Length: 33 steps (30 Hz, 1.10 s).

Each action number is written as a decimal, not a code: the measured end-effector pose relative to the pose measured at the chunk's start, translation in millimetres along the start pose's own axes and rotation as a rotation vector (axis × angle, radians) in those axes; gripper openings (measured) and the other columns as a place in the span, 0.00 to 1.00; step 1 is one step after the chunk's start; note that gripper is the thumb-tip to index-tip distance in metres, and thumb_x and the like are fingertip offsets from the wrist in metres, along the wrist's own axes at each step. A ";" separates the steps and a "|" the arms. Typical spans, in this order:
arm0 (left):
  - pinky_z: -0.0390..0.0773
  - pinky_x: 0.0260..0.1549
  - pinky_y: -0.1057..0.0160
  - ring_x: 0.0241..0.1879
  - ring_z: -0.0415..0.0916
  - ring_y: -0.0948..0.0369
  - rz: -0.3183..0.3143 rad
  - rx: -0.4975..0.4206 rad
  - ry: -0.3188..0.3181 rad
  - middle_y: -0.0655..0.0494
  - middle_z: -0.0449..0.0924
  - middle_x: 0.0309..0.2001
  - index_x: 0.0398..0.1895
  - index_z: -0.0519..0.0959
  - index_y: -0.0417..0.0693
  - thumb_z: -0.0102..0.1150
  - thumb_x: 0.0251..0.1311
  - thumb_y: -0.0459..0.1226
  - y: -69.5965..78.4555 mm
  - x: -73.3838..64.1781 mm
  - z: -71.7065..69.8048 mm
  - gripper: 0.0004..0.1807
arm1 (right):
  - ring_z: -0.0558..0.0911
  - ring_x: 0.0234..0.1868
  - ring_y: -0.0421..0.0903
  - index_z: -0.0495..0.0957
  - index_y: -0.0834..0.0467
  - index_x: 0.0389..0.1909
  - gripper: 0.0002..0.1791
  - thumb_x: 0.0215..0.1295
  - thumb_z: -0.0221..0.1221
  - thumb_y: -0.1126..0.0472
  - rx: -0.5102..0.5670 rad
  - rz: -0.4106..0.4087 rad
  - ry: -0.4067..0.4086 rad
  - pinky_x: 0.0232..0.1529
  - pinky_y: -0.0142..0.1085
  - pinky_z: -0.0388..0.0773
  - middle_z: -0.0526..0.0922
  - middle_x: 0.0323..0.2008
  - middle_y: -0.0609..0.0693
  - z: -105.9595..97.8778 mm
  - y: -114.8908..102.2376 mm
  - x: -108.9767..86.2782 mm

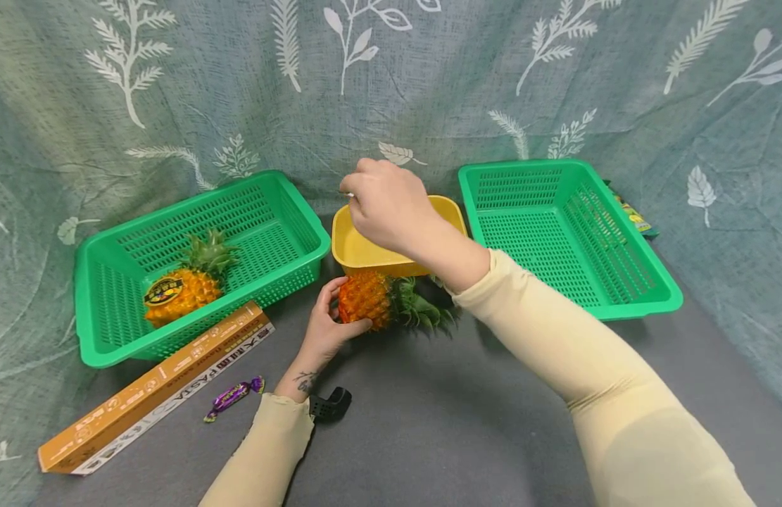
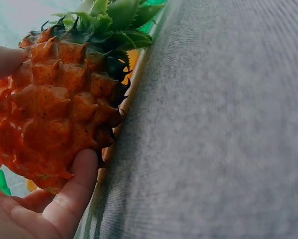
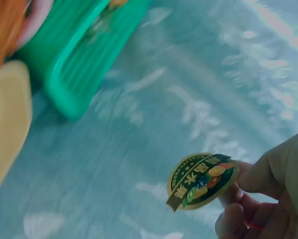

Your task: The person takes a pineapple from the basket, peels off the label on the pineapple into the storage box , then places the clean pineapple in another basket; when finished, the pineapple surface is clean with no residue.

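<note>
My left hand (image 1: 327, 324) grips the base of a small orange pineapple (image 1: 365, 301) at the front of the yellow bin, its green crown pointing right. In the left wrist view, thumb and fingers wrap the spiky fruit (image 2: 59, 104). Above the yellow bin (image 1: 450, 211), my right hand (image 1: 391, 204) is raised with the wrist bent. Between its thumb and fingers it pinches an oval fruit sticker (image 3: 203, 181), dark green and gold with printed fruit, plain in the right wrist view. In the head view the hand hides most of that sticker.
A green basket (image 1: 194, 211) at left holds another pineapple (image 1: 188, 292) bearing a black sticker. Another green basket (image 1: 574, 310) stands at right, a green packet (image 1: 638, 218) behind it. A long pasta box (image 1: 156, 387) leans on the left basket; a purple-wrapped candy (image 1: 234, 398) lies nearby.
</note>
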State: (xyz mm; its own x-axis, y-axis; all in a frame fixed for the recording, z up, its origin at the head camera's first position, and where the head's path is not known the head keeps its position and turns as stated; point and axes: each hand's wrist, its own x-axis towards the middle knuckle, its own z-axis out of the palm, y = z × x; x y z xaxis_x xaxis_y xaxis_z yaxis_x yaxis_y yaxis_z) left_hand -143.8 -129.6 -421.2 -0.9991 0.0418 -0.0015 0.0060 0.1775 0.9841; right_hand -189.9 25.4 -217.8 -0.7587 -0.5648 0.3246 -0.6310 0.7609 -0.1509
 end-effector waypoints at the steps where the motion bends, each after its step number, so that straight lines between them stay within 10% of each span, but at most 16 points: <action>1: 0.70 0.42 0.64 0.47 0.66 0.53 0.002 0.000 0.000 0.44 0.61 0.59 0.66 0.58 0.50 0.67 0.44 0.27 -0.6 0.1 0.0 0.43 | 0.79 0.38 0.50 0.81 0.56 0.47 0.20 0.65 0.42 0.68 -0.037 0.005 -0.019 0.33 0.38 0.76 0.80 0.42 0.53 -0.5 4.5 5.5; 16: 0.69 0.44 0.61 0.48 0.65 0.53 0.030 -0.005 0.001 0.44 0.62 0.59 0.65 0.59 0.47 0.67 0.45 0.27 -3.1 -1.8 1.3 0.41 | 0.56 0.22 0.44 0.67 0.54 0.20 0.15 0.66 0.43 0.66 -0.337 0.158 -0.482 0.21 0.38 0.56 0.58 0.18 0.47 42.9 87.4 34.0; 26: 0.69 0.46 0.61 0.49 0.66 0.52 0.023 -0.008 0.006 0.44 0.63 0.59 0.65 0.59 0.47 0.67 0.45 0.26 -1.6 -1.1 -0.4 0.42 | 0.68 0.28 0.47 0.78 0.55 0.34 0.11 0.66 0.46 0.64 -0.375 0.248 -0.558 0.38 0.46 0.73 0.78 0.32 0.51 46.5 103.1 41.5; 33: 0.69 0.45 0.62 0.49 0.65 0.52 0.027 -0.008 0.006 0.44 0.62 0.59 0.65 0.59 0.46 0.66 0.45 0.26 -0.6 -1.3 -1.1 0.42 | 0.59 0.23 0.44 0.71 0.54 0.25 0.11 0.65 0.43 0.63 -0.303 0.309 -0.527 0.27 0.39 0.61 0.65 0.22 0.48 35.6 94.2 43.6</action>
State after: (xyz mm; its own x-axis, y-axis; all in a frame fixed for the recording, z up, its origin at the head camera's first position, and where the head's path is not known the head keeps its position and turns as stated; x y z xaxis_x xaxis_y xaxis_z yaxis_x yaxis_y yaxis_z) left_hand -142.5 -130.9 -421.6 -0.9988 0.0405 0.0265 0.0330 0.1686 0.9851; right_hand -288.2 61.2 -251.1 -0.9228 -0.3286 -0.2011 -0.3575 0.9249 0.1291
